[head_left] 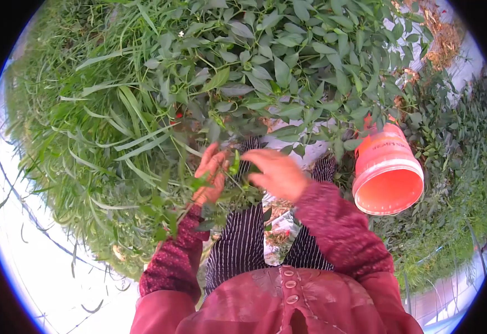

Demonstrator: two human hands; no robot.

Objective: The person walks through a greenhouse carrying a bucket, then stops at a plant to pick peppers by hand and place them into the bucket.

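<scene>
My left hand (212, 173) is among the stems of a leafy plant, its fingers partly hidden by leaves. Just to its right is my right hand (277, 172), thumb and forefinger apart, slightly blurred, with nothing visible between them. A small green pepper-like shape (235, 162) hangs between the two hands. Broad green leaves (282, 72) fill the area above them. An orange-red bucket (388, 170) lies tilted at the right, its open mouth facing me, and its inside looks bare.
Long grassy blades (126, 111) crowd the left side. Pale ground sheeting (281, 234) with dry debris shows between my striped trouser legs (238, 236). More low plants (455, 167) grow beyond the bucket, and dry brown leaves (441, 39) lie at the upper right.
</scene>
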